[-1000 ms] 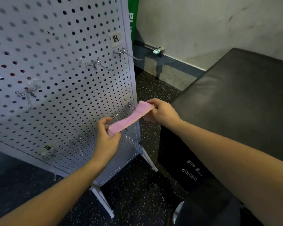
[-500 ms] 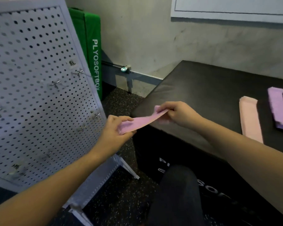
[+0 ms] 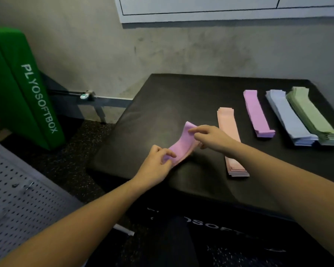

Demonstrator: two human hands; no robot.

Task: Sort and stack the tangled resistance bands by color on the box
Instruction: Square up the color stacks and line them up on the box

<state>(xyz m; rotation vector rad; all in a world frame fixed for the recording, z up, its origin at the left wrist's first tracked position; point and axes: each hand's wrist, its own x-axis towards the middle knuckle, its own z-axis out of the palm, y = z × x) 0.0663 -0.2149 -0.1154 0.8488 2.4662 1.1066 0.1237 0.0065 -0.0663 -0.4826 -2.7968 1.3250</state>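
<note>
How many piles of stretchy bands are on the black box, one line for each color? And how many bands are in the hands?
Peach pile: 1
Purple pile: 1
Pale blue pile: 1
Green pile: 1
Pink band in hands: 1
Total: 4 piles, 1 held band

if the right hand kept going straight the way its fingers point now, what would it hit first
The right hand points left and slightly away, pinching the pink band. Past the band, that line seems to cross only bare top of the black box, then its left edge. Its height above the box is unclear.
</note>
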